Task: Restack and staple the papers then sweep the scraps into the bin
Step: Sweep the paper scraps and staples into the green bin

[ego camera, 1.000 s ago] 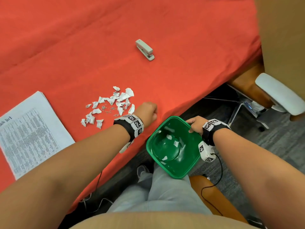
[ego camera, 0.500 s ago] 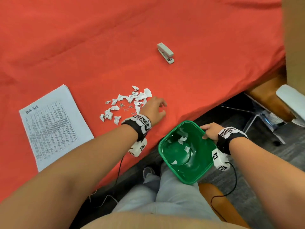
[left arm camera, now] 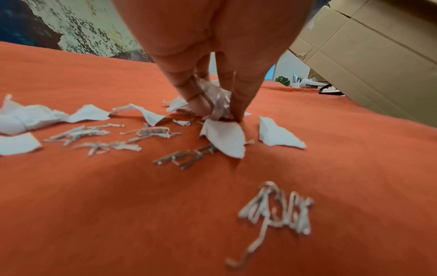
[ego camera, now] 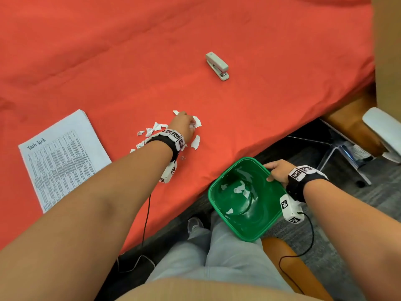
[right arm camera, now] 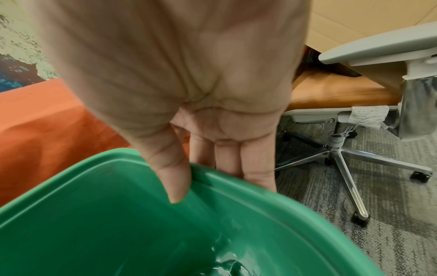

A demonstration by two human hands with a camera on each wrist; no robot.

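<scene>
Pinching scraps (left arm camera: 217,100) w/ left hand (ego camera: 183,124); right hand (ego camera: 278,171) grips bin (ego camera: 217,185) rim, staples (left arm camera: 279,209) seemingly nearby.

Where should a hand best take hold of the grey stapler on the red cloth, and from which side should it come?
Grip the stapler across its long narrow body, near the middle, thumb on one long side and fingers on the other. Come from above: it lies flat on the red cloth, nothing stands around it, and its top is free. Its length runs slantwise, so the hand should probably turn to match.

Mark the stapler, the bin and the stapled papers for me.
stapler (ego camera: 217,65): head view, top of its body.
bin (ego camera: 225,170): head view, far-left rim.
papers (ego camera: 63,157): head view, middle of the printed top sheet.
</scene>
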